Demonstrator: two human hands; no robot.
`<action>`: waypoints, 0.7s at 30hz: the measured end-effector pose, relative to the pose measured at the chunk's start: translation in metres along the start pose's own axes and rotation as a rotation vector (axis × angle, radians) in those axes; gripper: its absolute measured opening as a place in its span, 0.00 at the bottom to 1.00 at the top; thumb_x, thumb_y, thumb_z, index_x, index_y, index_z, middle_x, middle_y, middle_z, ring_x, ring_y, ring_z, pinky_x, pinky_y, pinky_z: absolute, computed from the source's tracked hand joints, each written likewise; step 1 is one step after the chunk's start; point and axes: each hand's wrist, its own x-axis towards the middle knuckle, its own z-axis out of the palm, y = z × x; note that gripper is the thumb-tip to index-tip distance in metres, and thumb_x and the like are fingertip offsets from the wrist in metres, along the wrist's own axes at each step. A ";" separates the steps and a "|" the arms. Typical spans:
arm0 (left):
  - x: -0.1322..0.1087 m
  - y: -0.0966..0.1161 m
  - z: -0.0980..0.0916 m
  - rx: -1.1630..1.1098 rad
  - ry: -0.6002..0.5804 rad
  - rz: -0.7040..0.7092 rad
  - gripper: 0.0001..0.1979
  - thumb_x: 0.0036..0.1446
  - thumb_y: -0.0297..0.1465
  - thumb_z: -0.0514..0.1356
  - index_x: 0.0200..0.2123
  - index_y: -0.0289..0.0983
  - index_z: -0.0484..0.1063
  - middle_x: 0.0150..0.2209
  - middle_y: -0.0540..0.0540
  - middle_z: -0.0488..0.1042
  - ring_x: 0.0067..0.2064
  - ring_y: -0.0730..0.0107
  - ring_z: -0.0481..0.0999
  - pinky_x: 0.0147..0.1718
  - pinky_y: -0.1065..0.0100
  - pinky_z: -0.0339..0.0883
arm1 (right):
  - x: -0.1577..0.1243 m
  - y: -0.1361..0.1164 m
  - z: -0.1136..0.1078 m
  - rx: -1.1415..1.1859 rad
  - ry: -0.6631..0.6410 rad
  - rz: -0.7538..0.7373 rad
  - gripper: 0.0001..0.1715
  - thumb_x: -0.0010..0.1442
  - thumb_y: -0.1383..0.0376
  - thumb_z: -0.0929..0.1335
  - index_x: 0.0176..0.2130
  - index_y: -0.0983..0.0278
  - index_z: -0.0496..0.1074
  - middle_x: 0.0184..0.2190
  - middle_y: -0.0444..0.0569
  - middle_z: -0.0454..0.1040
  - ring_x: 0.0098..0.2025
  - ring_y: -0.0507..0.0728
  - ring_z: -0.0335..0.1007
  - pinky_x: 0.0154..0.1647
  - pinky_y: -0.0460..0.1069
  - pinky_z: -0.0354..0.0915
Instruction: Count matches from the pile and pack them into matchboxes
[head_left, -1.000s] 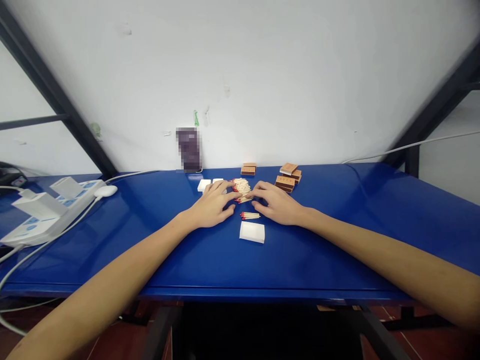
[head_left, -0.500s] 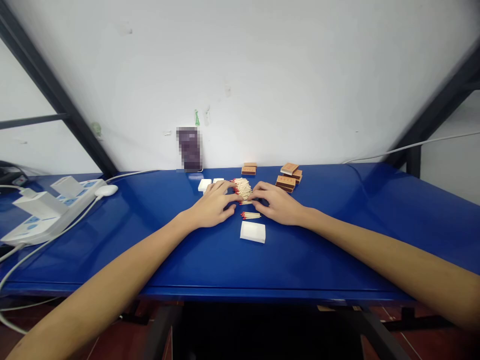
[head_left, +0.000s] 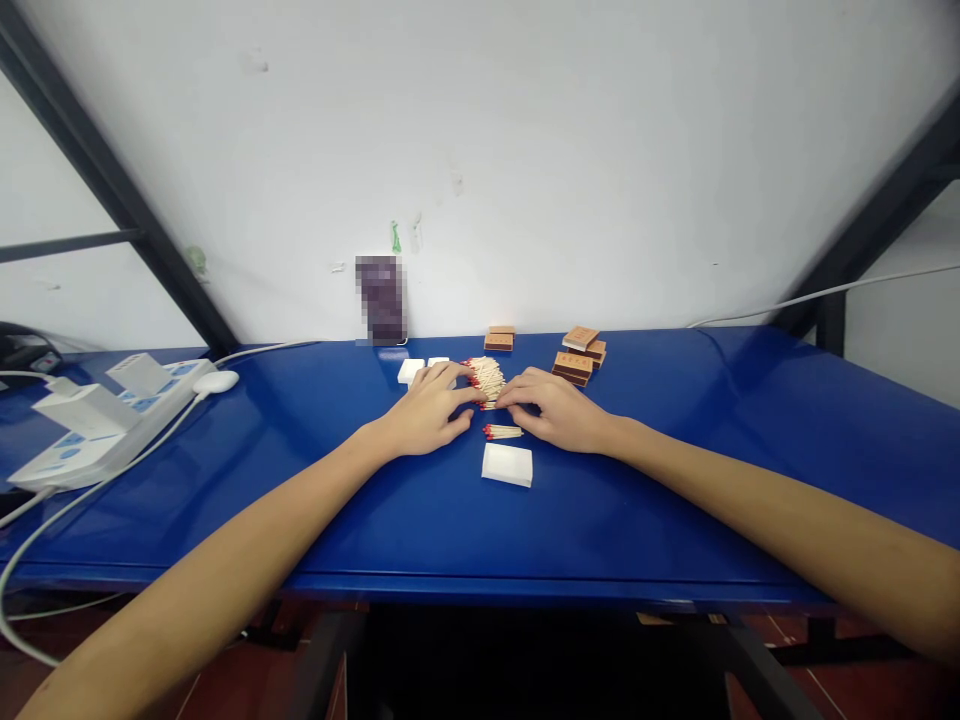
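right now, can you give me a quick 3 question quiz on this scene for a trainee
1. True or false: the white tray lies nearer the camera than the small match bundle.
2. Where are the brown boxes? A: on the table, to the right of the match pile. B: inside the white tray. C: on top of the match pile.
3. In a few words: the fingertips of the left hand and the right hand meet at what?
Key: 1 true. 2 A. 3 the match pile.
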 end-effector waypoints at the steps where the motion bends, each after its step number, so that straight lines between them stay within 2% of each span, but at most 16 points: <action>1: 0.000 0.000 0.000 0.000 -0.004 -0.001 0.17 0.64 0.32 0.53 0.54 0.43 0.73 0.56 0.40 0.66 0.60 0.52 0.61 0.57 0.47 0.58 | 0.000 0.000 0.000 0.001 -0.001 -0.001 0.16 0.63 0.71 0.63 0.43 0.60 0.78 0.41 0.49 0.80 0.42 0.59 0.69 0.44 0.56 0.67; 21: 0.000 -0.001 0.002 0.012 -0.016 -0.004 0.16 0.65 0.32 0.53 0.53 0.43 0.74 0.56 0.40 0.65 0.61 0.51 0.60 0.57 0.45 0.57 | -0.001 0.003 0.002 -0.043 0.007 -0.057 0.16 0.62 0.72 0.63 0.42 0.64 0.79 0.42 0.51 0.80 0.43 0.60 0.70 0.45 0.56 0.69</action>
